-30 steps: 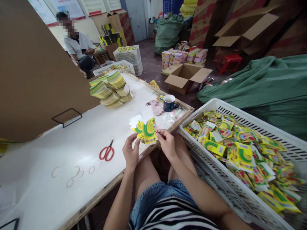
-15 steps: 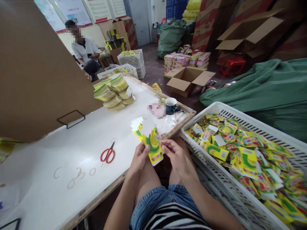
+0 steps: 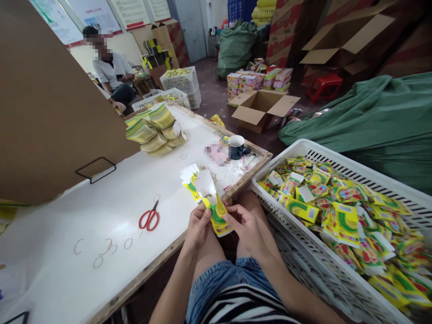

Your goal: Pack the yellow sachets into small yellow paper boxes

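Note:
Over my lap, both hands grip one small yellow and green printed carton (image 3: 219,220). My left hand (image 3: 199,225) pinches its left side, thumb on the front. My right hand (image 3: 245,225) holds its right edge between thumb and fingers. The carton's top stands open, with a white inner flap (image 3: 205,181) raised. Just behind it, a few more flat yellow cartons (image 3: 191,183) with white flaps lie at the table edge. Red-handled scissors (image 3: 149,219) rest on the white table (image 3: 135,189) to the left, among loose rubber bands (image 3: 98,262).
At my right stands a white plastic crate (image 3: 305,146) full of yellow cartons. Bundled flat cartons (image 3: 157,128) are stacked toward the table's far end, and a dark mug (image 3: 236,147) stands near its right edge. A seated person (image 3: 113,74) is beyond, left. An open cardboard box (image 3: 259,110) sits on the floor.
The carton between my hands has gone from flatter to opened up, its white inside flap now showing at the top. My right fingers have shifted onto its front edge. The view has moved slightly.

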Demonstrator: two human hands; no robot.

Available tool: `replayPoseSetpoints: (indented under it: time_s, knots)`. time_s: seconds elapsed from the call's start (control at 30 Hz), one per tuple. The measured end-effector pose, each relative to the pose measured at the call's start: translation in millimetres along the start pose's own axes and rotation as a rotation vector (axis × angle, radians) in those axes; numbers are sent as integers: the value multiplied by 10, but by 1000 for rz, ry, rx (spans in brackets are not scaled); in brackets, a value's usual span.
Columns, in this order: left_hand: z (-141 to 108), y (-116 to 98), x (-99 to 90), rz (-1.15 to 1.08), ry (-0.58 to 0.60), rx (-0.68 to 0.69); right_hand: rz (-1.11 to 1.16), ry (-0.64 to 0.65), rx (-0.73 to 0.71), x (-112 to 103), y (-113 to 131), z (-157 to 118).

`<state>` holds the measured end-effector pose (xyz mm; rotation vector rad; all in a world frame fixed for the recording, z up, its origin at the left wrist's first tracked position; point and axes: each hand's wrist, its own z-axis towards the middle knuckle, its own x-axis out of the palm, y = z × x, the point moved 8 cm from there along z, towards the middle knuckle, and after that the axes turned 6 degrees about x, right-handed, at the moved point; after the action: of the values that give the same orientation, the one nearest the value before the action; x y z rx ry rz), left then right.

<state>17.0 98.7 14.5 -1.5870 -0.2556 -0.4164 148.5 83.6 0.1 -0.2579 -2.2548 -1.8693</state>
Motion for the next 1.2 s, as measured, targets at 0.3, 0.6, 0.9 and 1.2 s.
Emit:
replayPoseSetpoints:
  time_s: [0.3,0.6,0.9,1.2]
  knots:
    - [-54,-48,-75,252,-159,151,-249,-143,-137,-123,0,19]
    - [-141,-165,90,271,66,88,-229,140,-224,-51,225,42]
    - [-202,-176,216,189,212,-33,-274,347,-192,-53,405,134]
    - [-185,-66,216,144,173,-71,-272,234,-258,-132,375,197]
